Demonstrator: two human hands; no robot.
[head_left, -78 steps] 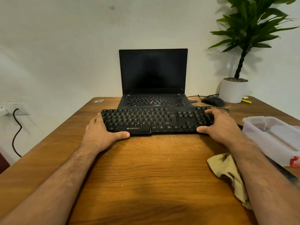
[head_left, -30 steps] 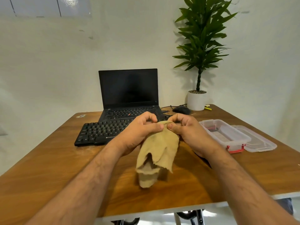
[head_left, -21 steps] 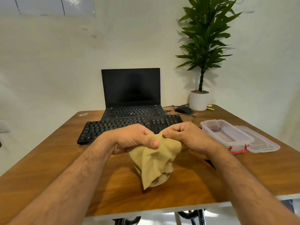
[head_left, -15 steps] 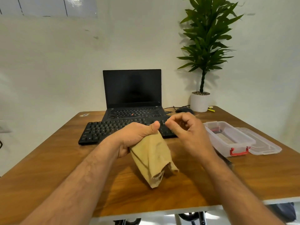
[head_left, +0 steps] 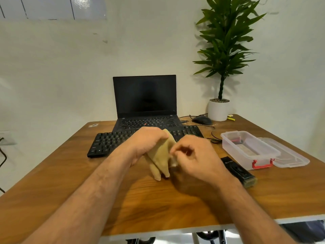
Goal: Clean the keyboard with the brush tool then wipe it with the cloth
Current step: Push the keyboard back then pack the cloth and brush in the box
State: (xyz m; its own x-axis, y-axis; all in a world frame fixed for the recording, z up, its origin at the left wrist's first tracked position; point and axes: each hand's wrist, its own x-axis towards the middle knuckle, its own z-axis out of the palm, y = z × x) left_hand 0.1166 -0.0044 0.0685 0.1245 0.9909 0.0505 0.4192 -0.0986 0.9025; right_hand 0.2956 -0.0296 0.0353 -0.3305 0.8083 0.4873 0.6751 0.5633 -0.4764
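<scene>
While the cloth (head_left: 162,155) is held up off the table (head_left: 175,205), it's gripped at its top by the left hand (head_left: 149,140), fingers curled round the bunched fabric, and its lower edge is pinched by the right hand (head_left: 197,155) near the thumb and forefinger, though that hand is a bit blurred so the exact pinch can't be made out. Looks like the cloth is being folded or bunched into a pad, so the wiping step is judged to be about to begin. The keyboard (head_left: 123,140) is found just behind the hands, lying flat in front of the open laptop (head_left: 145,103), and it isn't touched by anything right now. The brush tool (head_left: 237,170) has been laid on the table just right of the right wrist, near the clear plastic box (head_left: 246,147) with the red latch and its lid (head_left: 292,157) beside it. Further back a mouse (head_left: 202,120) and a potted plant (head_left: 219,110) are parked by the wall. What could go wrong: if the cloth is left loose and floppy, a trailing corner could get snagged under a keycap and pop it. The keyboard could also get shoved into the laptop if it's wiped hard without being steadied. And the brush tool could easily be knocked off the edge by the right forearm.
</scene>
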